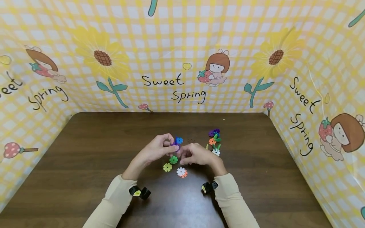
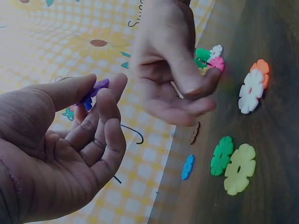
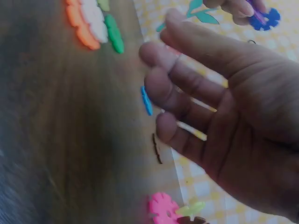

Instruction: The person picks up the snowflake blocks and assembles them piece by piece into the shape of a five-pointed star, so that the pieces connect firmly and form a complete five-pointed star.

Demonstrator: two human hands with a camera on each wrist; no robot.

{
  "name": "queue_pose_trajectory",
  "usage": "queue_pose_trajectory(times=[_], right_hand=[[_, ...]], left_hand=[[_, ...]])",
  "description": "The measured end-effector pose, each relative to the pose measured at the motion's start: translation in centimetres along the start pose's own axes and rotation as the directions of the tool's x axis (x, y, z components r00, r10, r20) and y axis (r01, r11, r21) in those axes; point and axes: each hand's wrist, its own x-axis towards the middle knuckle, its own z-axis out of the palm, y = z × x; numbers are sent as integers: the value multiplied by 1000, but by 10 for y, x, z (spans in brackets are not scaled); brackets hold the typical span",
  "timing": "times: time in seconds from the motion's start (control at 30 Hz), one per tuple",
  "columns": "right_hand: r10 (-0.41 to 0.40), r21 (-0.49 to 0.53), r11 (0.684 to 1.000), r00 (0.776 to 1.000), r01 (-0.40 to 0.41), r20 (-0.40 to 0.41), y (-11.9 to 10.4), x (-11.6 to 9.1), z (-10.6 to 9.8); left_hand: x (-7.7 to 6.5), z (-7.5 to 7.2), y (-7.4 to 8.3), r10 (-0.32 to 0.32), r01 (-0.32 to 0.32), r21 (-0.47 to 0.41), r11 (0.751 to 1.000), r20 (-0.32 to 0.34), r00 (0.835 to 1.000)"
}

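Desk (image 1: 71,164) spreads in front of you. Your left hand (image 1: 158,148) pinches a purple disc (image 2: 100,86) between thumb and fingers at its 3 o'clock side, a dark blue disc (image 3: 273,20) right against it; the remaining fingers curl loosely. At 5 o'clock from that hand lies a yellow-green disc (image 1: 167,167), with a green disc (image 1: 173,160) just beside it toward 1 o'clock. Near 12 from the green one you have a light blue disc (image 1: 179,140). Between 3 and 4 o'clock from the yellow-green one, a white disc (image 1: 181,172) overlaps an orange disc (image 2: 265,70). A brown disc (image 3: 156,148) lies at 3 o'clock from the light blue one. Your right hand (image 1: 197,154) is partly open, fingers slightly bent, grasping nothing. At its 2 o'clock sits a cluster of mixed discs (image 1: 212,141).
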Motion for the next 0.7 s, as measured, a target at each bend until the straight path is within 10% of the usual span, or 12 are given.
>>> queue_pose_trajectory(times=[0.3, 0.7], right_hand=[[110, -200, 977, 983, -79, 150, -6, 2, 10], [173, -141, 976, 983, -163, 58, -6, -6, -1]], left_hand=[[0, -2, 0, 19, -19, 7, 1000, 22, 1000], [0, -3, 1, 56, -58, 49, 997, 35, 998]])
